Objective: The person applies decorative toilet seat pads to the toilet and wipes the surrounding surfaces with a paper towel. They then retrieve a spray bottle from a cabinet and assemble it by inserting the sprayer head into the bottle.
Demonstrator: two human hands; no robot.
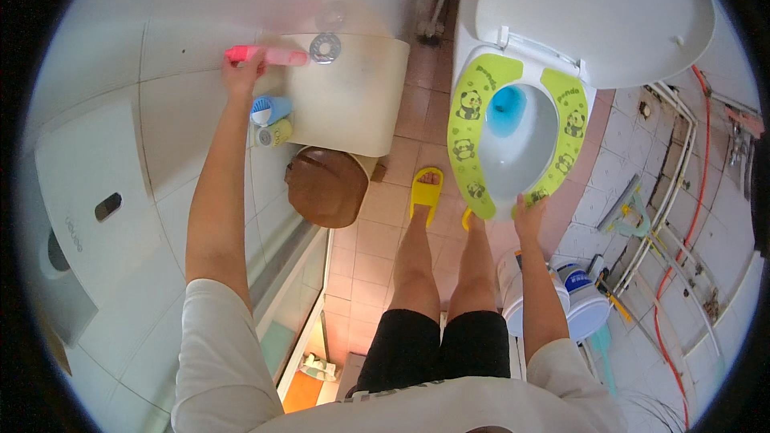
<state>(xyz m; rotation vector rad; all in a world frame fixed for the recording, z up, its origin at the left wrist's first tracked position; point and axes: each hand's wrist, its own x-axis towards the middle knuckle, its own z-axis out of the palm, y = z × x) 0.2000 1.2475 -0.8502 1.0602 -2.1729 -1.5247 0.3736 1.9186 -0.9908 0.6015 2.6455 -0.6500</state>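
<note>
Noted on the toilet (525, 162): lime-green, panda-printed seat cover (465, 126), two curved strips, with right hand (530, 212) against right strip's front end; cannot tell whether pinched. Left of toilet: pink plastic bottle (285, 57), gripped in left hand (244, 74); blue canister (277, 108); glossy brown bin (329, 184). Behind toilet: smooth raised lid (597, 16). To its right: squeegee (622, 204), red hose (707, 124); front-right, white buckets (588, 313), partly obstructed by right forearm (545, 297).
</note>
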